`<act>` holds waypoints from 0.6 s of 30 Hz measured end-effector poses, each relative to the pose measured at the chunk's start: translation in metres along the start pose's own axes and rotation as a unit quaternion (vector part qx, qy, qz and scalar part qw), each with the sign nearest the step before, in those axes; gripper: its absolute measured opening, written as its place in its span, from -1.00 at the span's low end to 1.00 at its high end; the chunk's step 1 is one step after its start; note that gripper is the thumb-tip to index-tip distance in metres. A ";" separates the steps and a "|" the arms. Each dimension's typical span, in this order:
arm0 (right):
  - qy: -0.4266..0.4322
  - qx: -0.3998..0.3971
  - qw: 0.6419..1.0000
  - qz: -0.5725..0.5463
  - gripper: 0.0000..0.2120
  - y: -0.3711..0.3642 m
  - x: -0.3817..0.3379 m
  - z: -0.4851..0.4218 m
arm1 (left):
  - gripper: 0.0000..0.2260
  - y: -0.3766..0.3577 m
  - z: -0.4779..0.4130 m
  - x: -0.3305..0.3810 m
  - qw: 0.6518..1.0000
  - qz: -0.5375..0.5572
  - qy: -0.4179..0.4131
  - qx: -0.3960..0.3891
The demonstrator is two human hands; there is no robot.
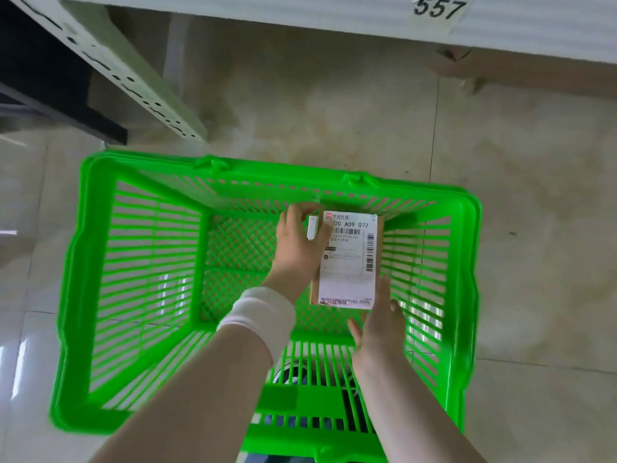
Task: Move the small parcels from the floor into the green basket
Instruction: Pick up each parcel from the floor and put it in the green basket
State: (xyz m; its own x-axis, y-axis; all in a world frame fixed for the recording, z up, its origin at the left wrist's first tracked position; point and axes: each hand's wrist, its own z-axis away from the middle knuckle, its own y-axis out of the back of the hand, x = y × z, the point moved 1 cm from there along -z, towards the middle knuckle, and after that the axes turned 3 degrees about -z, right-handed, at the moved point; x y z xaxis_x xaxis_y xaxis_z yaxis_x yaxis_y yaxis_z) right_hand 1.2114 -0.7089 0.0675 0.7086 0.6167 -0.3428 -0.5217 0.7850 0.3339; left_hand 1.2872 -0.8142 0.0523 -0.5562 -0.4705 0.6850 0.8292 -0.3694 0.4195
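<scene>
A green slatted plastic basket stands on the tiled floor below me. Both my arms reach down into it. My left hand, with a white band on its wrist, grips a small white box and also touches the left edge of a brown cardboard parcel with a white barcode label. The parcel lies over the right half of the basket's mesh bottom. My right hand is just below the parcel's lower right corner, fingers spread, fingertips at its edge.
A white perforated shelf upright slants down to the floor just behind the basket's far left corner. A white shelf board with a tag reading 557 runs across the top. A cardboard box sits under it at the right.
</scene>
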 end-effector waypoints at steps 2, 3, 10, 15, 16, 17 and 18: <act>-0.061 -0.041 0.993 -0.089 -0.55 -0.004 0.002 0.012 | -0.70 0.000 -0.003 0.002 1.000 -0.020 -0.010 -0.020; -0.066 -0.053 0.990 -0.109 -0.59 -0.005 0.001 0.015 | -0.70 0.002 -0.003 0.003 0.999 -0.020 -0.002 -0.029; 0.023 -0.030 0.997 0.073 -0.48 0.014 -0.029 0.024 | -0.85 0.020 0.040 0.004 0.998 0.005 0.060 -0.007; 0.157 -0.043 0.965 0.204 -0.58 0.009 -0.065 0.025 | -0.74 0.025 0.063 -0.014 0.985 0.089 0.147 0.013; 0.184 -0.053 0.956 0.224 -0.62 0.005 -0.072 0.025 | -0.73 0.023 0.065 -0.015 0.980 0.105 0.166 0.017; 0.205 -0.059 0.948 0.238 -0.62 0.000 -0.077 0.023 | -0.73 0.021 0.065 -0.016 0.977 0.119 0.178 0.021; 0.217 -0.062 0.942 0.248 -0.62 -0.004 -0.081 0.020 | -0.73 0.018 0.063 -0.016 0.974 0.130 0.185 0.024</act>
State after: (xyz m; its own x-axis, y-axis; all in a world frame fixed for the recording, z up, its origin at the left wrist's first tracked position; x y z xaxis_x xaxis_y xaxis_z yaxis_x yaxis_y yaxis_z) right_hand 1.1658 -0.7633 0.1110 0.1156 0.8540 -0.5073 -0.8081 0.3778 0.4519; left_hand 1.3148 -0.7629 0.0869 -0.3022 -0.8027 0.5142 0.9414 -0.1664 0.2936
